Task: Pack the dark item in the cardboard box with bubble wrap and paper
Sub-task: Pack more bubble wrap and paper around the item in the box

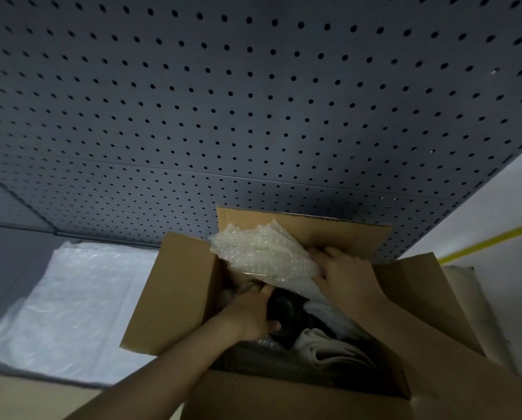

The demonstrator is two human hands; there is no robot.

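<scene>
While both bare arms reach down into the open cardboard box (pixel 175 298), the head view shows its plain brown corrugated flaps standing up on all sides. Deep inside sits the dark item (pixel 284 313), matte and rounded, mostly shadowed. The left hand (pixel 250 313) is curled around its left side, fingers and thumb grasping it. The right hand (pixel 344 274) presses flat against a crumpled wad of bubble wrap (pixel 262 256), translucent and knobbly, which rises against the far flap above the item; whether the fingers pinch it I cannot tell. Folded pale paper (pixel 323 347) lies in the box just right of the item. Left of the box, a shiny clear plastic sheet (pixel 72 298) is spread on the surface. A grey pegboard wall (pixel 253 101), dotted with holes, fills the background.
</scene>
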